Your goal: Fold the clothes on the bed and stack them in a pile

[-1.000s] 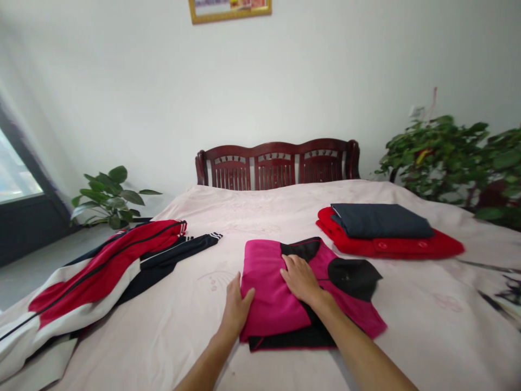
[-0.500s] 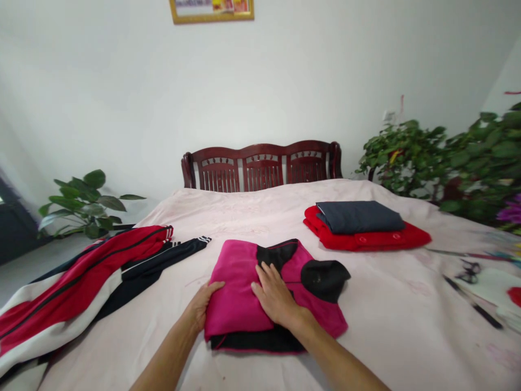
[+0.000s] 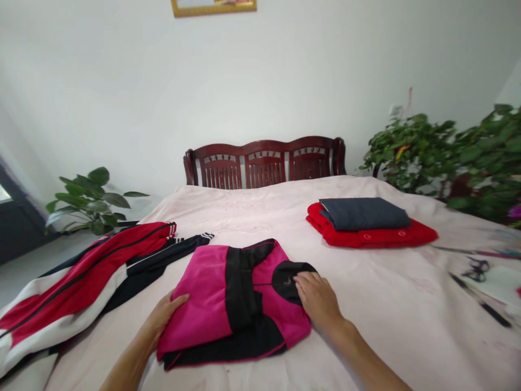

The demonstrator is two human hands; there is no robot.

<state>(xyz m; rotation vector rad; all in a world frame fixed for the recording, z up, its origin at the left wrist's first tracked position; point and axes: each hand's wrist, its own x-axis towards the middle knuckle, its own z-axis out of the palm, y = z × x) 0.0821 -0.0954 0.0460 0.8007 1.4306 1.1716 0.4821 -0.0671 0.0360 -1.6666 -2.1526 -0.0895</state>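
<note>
A folded pink and black jacket (image 3: 199, 288) lies on the bed in front of me, its black collar (image 3: 291, 279) pointing right. My left hand (image 3: 166, 315) grips the jacket's left edge, thumb on top and the other fingers tucked underneath. At the collar, my right hand (image 3: 319, 301) has its fingers curled over the black fabric; its thumb is hidden. Black panels show across the jacket's middle and along its lower edge.
Left of me lies a red, white and navy striped garment (image 3: 93, 282). A folded dark grey garment (image 3: 364, 213) rests on a folded red one (image 3: 378, 236) at the back right. Scissors (image 3: 475, 269) and a black-handled tool (image 3: 494, 315) lie on the right.
The jacket has shifted left and toward me. My right hand has moved from its middle to the collar, and my left hand has moved left with the edge.
</note>
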